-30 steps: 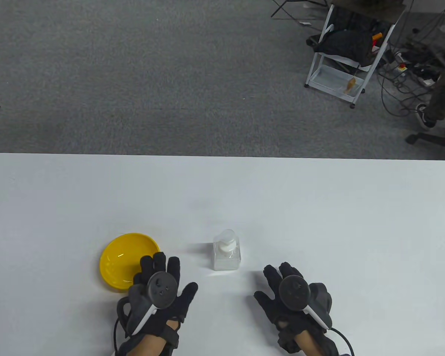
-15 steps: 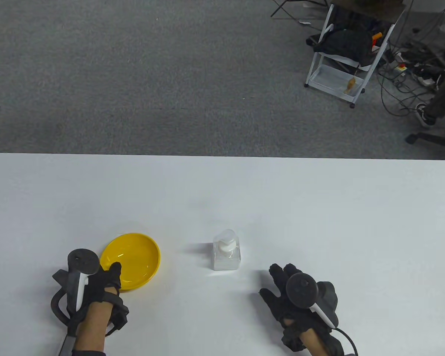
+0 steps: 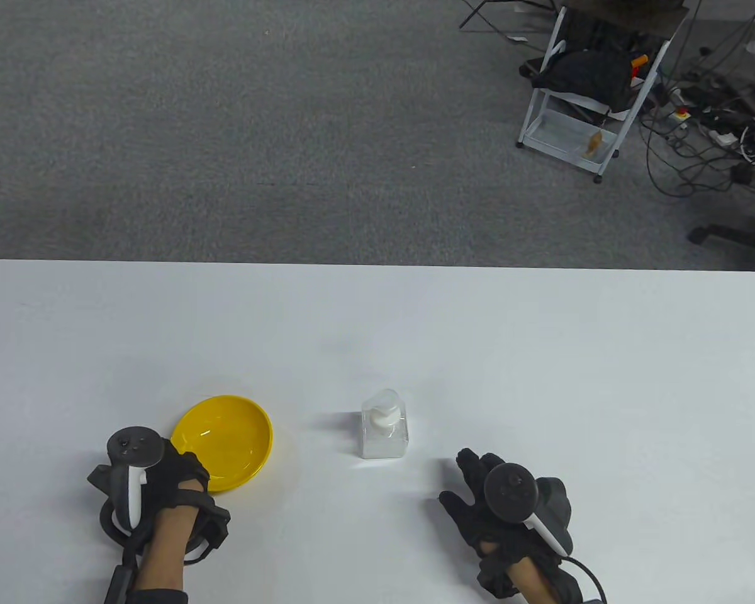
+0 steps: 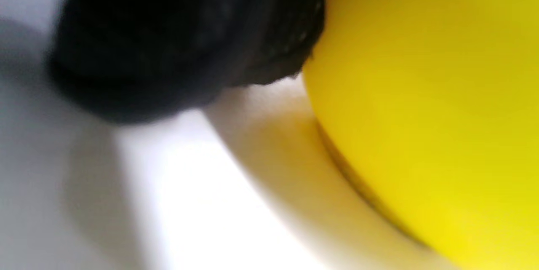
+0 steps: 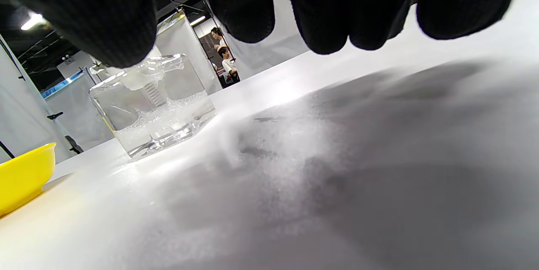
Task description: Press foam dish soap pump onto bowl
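**Left hand at the bowl, soap pump untouched**

Yellow bowl (image 3: 222, 442) sits near the table's (image 3: 541, 365) front-left. Left hand (image 3: 170, 481) is at its near-left edge, turned on its side; in the left wrist view a gloved finger (image 4: 189, 38) lies against the bowl's outer wall, but whether it's actually gripping, can't tell. Clear soap pump bottle (image 3: 384, 431) stands upright mid-table, just right of the bowl, approx. between the two hands. Right hand (image 3: 497, 503) rests flat near the bottle w/ fingers (image 5: 244, 0) spread loose, holding nothing.
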Demonstrator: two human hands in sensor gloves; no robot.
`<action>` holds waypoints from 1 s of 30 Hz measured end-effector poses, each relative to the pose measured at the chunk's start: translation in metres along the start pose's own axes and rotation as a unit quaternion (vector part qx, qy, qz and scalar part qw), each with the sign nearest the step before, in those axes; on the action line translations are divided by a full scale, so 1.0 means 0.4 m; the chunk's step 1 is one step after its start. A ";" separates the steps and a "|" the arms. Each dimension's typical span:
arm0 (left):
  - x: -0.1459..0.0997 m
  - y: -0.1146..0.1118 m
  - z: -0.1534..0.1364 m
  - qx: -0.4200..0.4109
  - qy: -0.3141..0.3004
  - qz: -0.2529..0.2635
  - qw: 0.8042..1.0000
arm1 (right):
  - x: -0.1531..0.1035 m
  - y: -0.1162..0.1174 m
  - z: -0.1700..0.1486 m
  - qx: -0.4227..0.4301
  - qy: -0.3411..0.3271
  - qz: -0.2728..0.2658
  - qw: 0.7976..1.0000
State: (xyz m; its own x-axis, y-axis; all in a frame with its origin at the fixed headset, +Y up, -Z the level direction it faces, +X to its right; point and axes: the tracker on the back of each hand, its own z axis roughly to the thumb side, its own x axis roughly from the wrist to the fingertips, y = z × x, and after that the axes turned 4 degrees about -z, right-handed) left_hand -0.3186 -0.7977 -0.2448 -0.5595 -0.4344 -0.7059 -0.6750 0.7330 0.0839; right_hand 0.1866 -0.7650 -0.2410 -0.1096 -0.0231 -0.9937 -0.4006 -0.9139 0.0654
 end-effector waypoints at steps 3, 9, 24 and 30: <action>0.004 -0.004 -0.014 -0.056 -0.011 -0.005 0.998 | -0.001 0.001 0.000 0.001 0.001 0.003 1.000; -0.022 -0.012 0.010 -0.118 -0.064 -0.009 0.991 | 0.001 0.003 -0.003 0.004 0.004 0.001 1.000; -0.137 -0.093 0.200 -0.132 -0.168 -0.075 0.974 | 0.010 0.001 -0.018 0.012 0.023 0.007 1.000; -0.149 -0.120 0.219 -0.129 -0.176 -0.109 0.970 | 0.058 -0.044 0.004 0.062 0.023 -0.003 0.998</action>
State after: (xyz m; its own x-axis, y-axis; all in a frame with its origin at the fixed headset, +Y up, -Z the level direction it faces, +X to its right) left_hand -0.2109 -0.7613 -0.2684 -0.2217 -0.3245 -0.9195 -0.8820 0.4689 0.0472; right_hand 0.1897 -0.7488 -0.2651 -0.0672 -0.0392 -0.9970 -0.5106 -0.8571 0.0681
